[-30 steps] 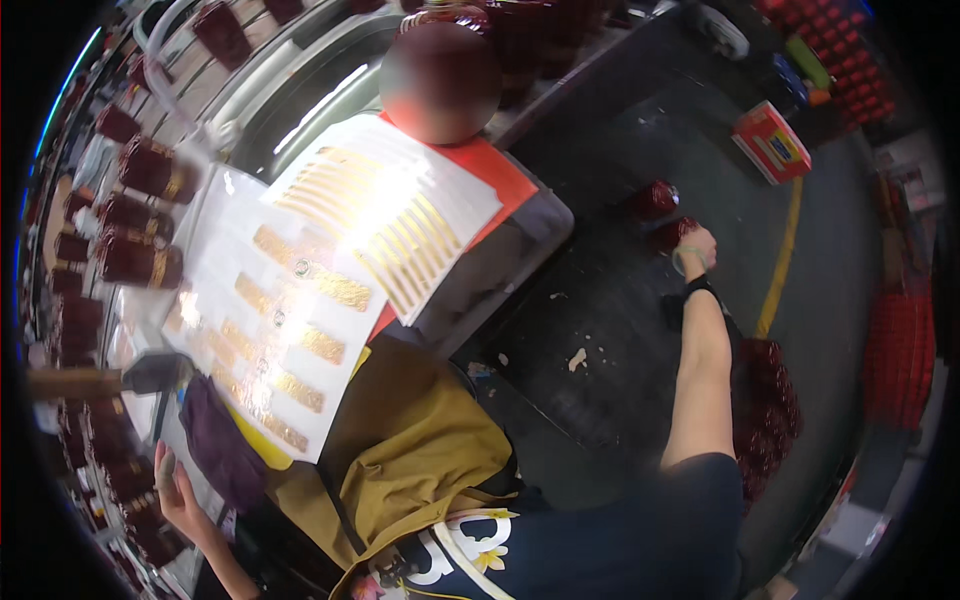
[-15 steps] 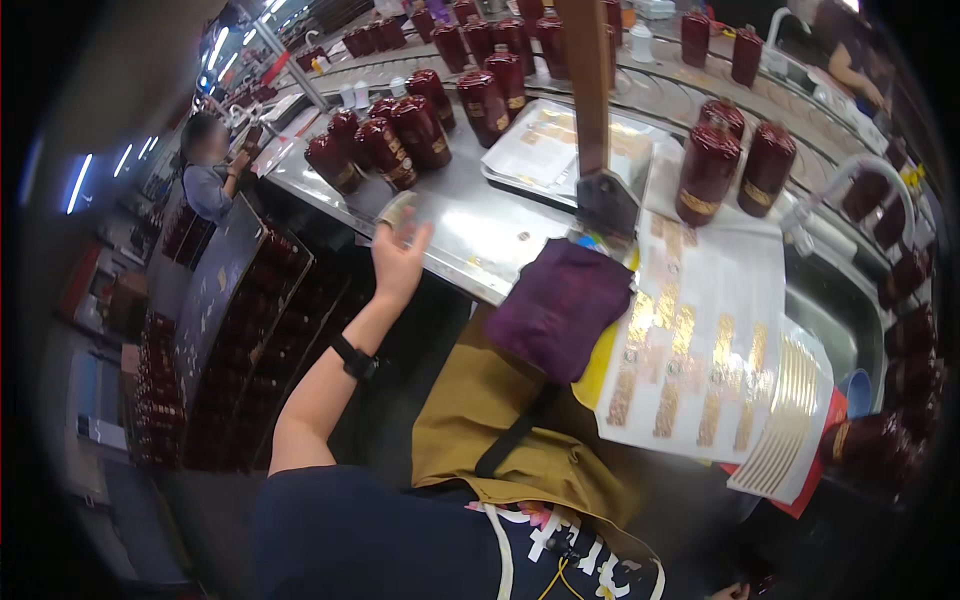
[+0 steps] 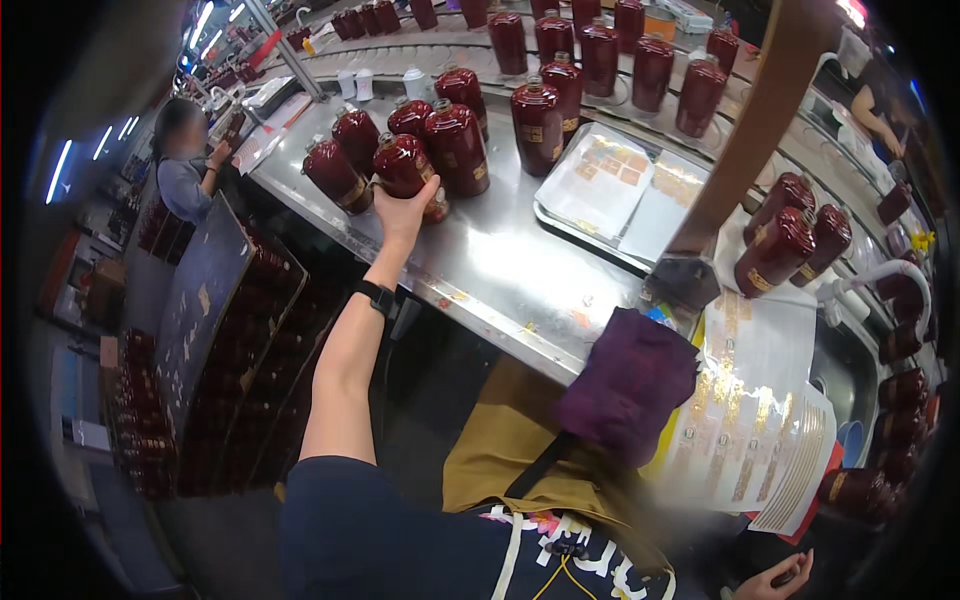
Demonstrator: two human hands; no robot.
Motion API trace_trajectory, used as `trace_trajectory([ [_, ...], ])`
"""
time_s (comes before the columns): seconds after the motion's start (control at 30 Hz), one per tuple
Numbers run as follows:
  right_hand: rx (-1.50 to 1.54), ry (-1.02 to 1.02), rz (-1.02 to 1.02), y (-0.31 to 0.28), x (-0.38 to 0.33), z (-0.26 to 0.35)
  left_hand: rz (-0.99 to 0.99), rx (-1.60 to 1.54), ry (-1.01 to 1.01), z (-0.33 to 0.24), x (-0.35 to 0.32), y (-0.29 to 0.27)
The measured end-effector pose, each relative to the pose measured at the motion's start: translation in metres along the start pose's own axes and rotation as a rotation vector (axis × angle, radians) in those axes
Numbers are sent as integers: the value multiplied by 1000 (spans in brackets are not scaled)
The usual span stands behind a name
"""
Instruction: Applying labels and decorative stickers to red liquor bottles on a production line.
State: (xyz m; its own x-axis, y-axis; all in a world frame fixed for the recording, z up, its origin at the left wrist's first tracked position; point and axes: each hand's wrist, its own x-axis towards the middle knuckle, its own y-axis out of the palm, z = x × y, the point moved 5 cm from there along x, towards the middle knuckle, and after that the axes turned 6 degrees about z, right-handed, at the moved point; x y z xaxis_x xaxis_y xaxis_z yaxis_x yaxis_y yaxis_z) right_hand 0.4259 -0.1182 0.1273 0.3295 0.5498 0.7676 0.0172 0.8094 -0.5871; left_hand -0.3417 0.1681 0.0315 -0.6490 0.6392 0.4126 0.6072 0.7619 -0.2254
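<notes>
My left hand (image 3: 402,212) is wrapped round the lower part of a dark red glass bottle (image 3: 403,163), which stands on the metal counter (image 3: 470,255). Other bottles of the same kind, such as a dark red bottle (image 3: 456,150), crowd around it. At the lower right edge, my right hand (image 3: 778,582) hangs low, partly cut off by the frame. Its fingers are stretched out, and nothing shows in them. A purple cloth (image 3: 630,385) lies at the counter's front edge, in front of me.
Sheets of gold labels (image 3: 745,400) lie at the right beside a sink (image 3: 840,365). A tray (image 3: 560,215) with more labels rests near a brown post (image 3: 750,120). Behind runs a conveyor (image 3: 480,60) with several bottles. A person (image 3: 185,165) stands at the far left.
My left hand has come down from above the counter's edge and taken hold of a bottle. More of my right hand has come into view. The whole view has turned somewhat to the left.
</notes>
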Motion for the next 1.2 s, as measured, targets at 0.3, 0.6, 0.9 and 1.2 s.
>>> trace_trajectory([
  [0.3,699,-220,707,113,-2,172,709,-840,-339,-111,-156,46],
  [0.6,1094,14,1097,140,-30,273,1107,-919,-885,-199,-281,145],
  [0.9,1151,84,1103,176,-23,250,1155,-809,-858,-194,-271,191],
  [1.2,811,-138,1092,186,5,164,1172,-419,-161,-211,-271,148],
])
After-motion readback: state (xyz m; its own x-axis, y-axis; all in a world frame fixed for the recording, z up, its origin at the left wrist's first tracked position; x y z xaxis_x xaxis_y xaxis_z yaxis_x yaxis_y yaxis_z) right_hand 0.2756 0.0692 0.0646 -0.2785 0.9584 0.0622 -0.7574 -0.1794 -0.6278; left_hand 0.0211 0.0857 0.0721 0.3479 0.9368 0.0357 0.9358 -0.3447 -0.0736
